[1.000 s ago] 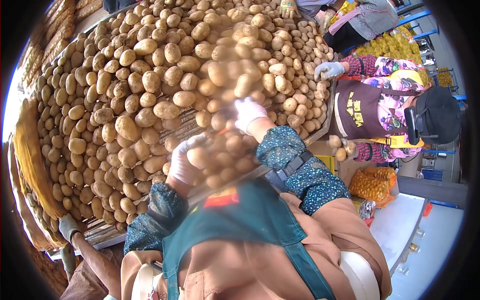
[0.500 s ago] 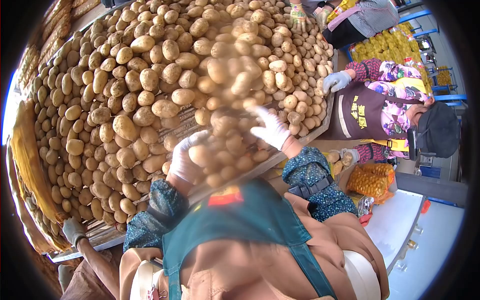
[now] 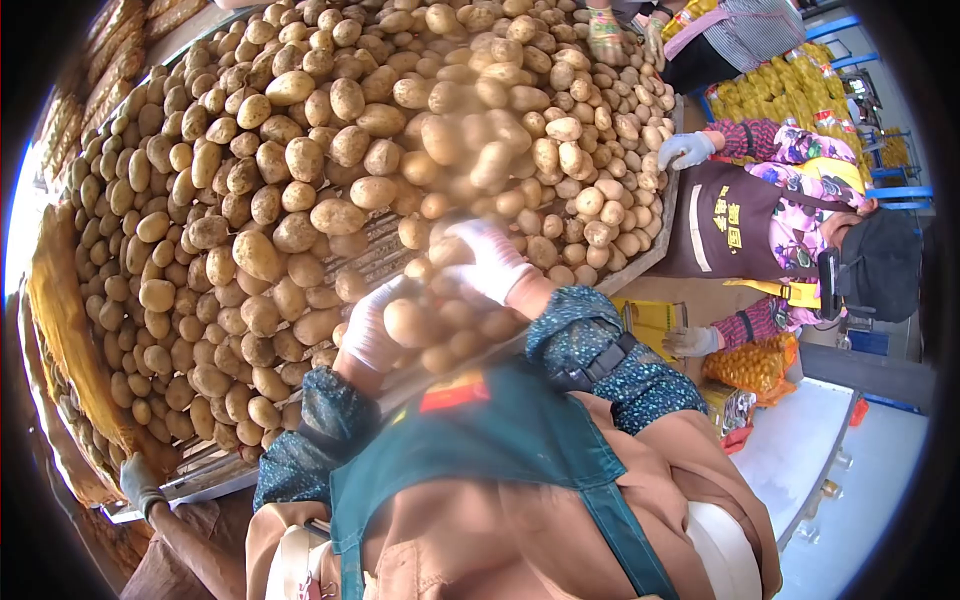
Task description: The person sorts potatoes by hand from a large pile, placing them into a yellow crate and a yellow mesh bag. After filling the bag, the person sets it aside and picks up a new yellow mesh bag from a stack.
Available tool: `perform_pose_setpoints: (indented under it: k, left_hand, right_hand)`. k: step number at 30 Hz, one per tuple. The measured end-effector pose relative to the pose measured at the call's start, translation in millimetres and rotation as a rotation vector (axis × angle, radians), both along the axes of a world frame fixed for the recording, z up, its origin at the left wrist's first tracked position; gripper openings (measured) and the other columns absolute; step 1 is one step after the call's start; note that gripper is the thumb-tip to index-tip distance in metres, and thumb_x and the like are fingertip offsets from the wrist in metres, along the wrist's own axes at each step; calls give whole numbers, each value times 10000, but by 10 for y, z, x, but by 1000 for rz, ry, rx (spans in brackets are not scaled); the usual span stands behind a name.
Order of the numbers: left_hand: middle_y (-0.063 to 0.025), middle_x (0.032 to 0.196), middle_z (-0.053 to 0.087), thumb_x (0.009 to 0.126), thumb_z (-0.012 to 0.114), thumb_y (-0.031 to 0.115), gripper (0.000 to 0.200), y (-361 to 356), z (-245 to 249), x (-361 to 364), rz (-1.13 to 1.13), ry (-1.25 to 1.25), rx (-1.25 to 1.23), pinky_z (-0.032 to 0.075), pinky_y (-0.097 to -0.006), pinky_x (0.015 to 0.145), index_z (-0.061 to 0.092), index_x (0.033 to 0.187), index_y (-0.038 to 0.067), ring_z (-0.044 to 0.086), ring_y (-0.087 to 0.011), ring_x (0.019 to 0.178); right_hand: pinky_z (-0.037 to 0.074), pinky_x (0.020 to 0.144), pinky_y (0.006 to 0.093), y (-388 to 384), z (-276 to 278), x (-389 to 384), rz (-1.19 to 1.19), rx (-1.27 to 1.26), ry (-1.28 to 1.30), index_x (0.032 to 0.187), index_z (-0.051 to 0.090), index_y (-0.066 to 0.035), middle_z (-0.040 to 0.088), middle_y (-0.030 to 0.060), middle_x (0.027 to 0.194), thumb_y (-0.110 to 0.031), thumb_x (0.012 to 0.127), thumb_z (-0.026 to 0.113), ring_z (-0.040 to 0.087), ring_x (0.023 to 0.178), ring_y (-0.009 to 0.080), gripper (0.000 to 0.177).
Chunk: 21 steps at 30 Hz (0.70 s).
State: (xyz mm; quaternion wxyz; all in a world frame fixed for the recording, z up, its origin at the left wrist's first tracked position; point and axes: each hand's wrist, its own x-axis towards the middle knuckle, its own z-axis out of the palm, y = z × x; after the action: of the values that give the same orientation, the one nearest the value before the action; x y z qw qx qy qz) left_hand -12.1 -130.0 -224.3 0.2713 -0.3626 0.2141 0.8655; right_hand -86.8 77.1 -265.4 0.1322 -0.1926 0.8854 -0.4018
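A big heap of potatoes (image 3: 300, 160) covers a slatted sorting table (image 3: 375, 245). My left hand (image 3: 368, 330), in a white glove, is cupped around a potato (image 3: 410, 322) at the near edge of the heap. In its own white glove, my right hand (image 3: 490, 262) lies on the potatoes just right of it with curled fingers. Motion blur hides whether it grips one. Both my forearms wear dark dotted sleeves over a green apron.
A co-worker in floral sleeves and a dark apron (image 3: 725, 225) stands at the right, one gloved hand (image 3: 685, 150) on the table edge. Another person's gloved hands (image 3: 605, 25) work at the far end. Orange mesh bags (image 3: 750, 365) and a white surface (image 3: 800, 450) sit at right.
My right hand swung out to the right over the heap's edge, then came back left and down onto the potatoes beside my left hand. My left hand stayed in place.
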Motion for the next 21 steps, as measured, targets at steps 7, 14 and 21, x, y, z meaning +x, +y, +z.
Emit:
perform_pose_setpoints:
  k: [7,14,21]
  left_hand:
    - [-155,968,686,1009,538,454,522,133,189,16,-296,274,11,576,-342,744,556,1251,-8,673,-237,806]
    - [-141,1153,669,1029,508,396,488,122,-96,60,-373,455,78,559,-358,880,545,1302,-6,669,-240,998]
    - [-175,1257,580,997,555,376,492,295,469,-80,-449,368,205,445,-405,1040,510,1307,-4,590,-308,1142]
  right_hand:
    - [491,967,427,6,385,273,70,-313,174,1220,586,-62,607,155,1183,-67,721,799,574,1126,342,543]
    - [472,971,363,154,-20,449,31,-538,-241,1321,541,-71,588,124,1230,-207,886,696,568,1126,254,482]
    - [419,1055,453,278,370,379,183,-161,-99,1346,513,-54,562,208,1263,-208,775,816,522,1202,383,665]
